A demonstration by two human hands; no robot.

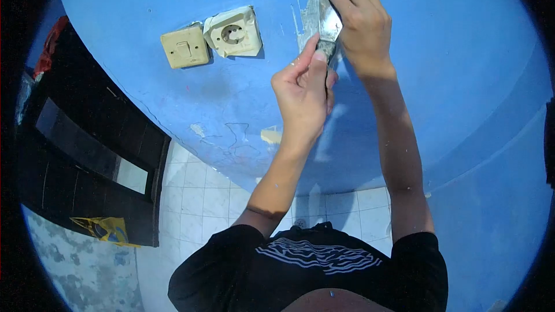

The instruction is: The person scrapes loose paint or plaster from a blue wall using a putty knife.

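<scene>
My left hand [304, 89] is closed around the dark handle of a putty knife [329, 25], thumb and forefinger up near the base of the blade. The metal blade points up along the blue wall. At its upper end, my right hand [365, 26] has its fingers bent together over the blade's edge, with whitish smears on the fingertips. Beside the blade, to its left, runs a rough grey-white patch of filler [310, 14] on the wall. How firmly the right fingers grip the blade is partly hidden.
Left of the patch, a power socket [233, 34] with torn paper around it and a light switch [185, 47] stick out of the blue wall [231, 98]. Dark wooden furniture [87, 138] with a yellow plastic bag [104, 230] stands at left. White floor tiles [193, 199] lie below.
</scene>
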